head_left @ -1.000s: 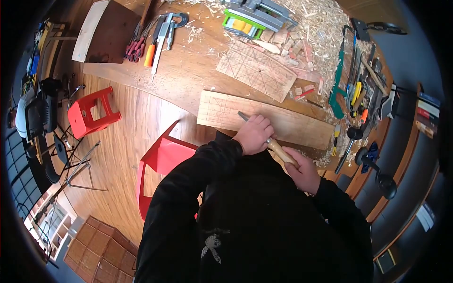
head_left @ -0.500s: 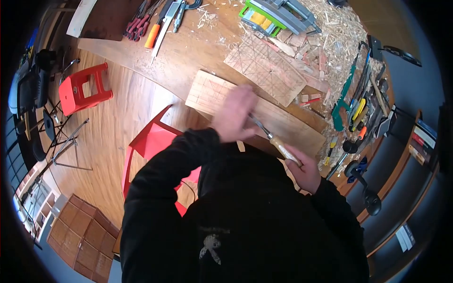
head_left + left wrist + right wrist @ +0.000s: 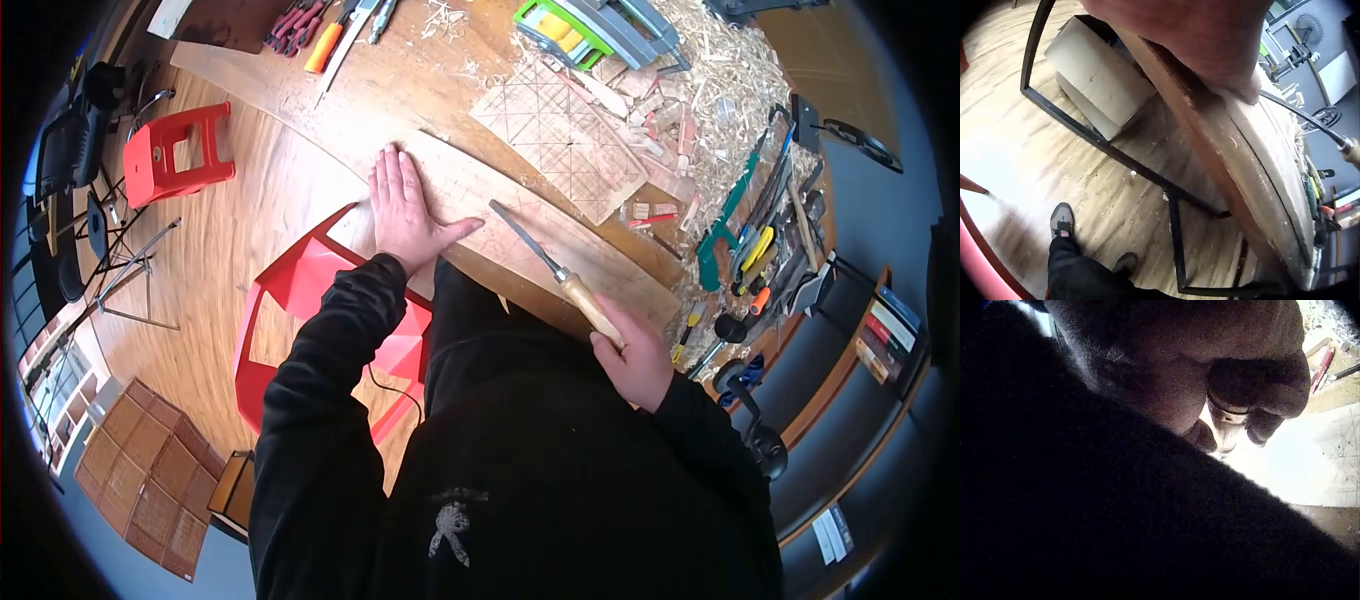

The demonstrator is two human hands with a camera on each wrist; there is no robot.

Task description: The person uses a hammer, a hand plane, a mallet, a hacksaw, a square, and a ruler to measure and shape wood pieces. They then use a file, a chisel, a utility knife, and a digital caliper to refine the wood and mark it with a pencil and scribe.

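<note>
A long pale board [image 3: 470,180] lies along the table's near edge in the head view. The left hand [image 3: 408,215] rests flat on its left end, fingers straight and thumb spread toward the blade. The right hand [image 3: 637,358] grips the wooden handle [image 3: 588,303] of a chisel-like tool, whose grey metal blade [image 3: 525,238] points up and left over the board. Whether the tip touches the wood, I cannot tell. In the left wrist view the left hand [image 3: 1204,44] covers the board's edge. Dark and partly hidden by a sleeve, the right hand [image 3: 1210,369] curls round the handle.
Behind the board lies a second board with pencilled lines [image 3: 570,140], near wood scraps and shavings [image 3: 725,120]. Saws and other hand tools [image 3: 755,240] lie at the right. A green and grey clamp-like device [image 3: 600,35] stands at the back. Red chair [image 3: 325,280] at the left.
The left hand has left the blade and moved left onto the board's end, where it now lies flat. The right hand still holds the handle. The head view has shifted.
</note>
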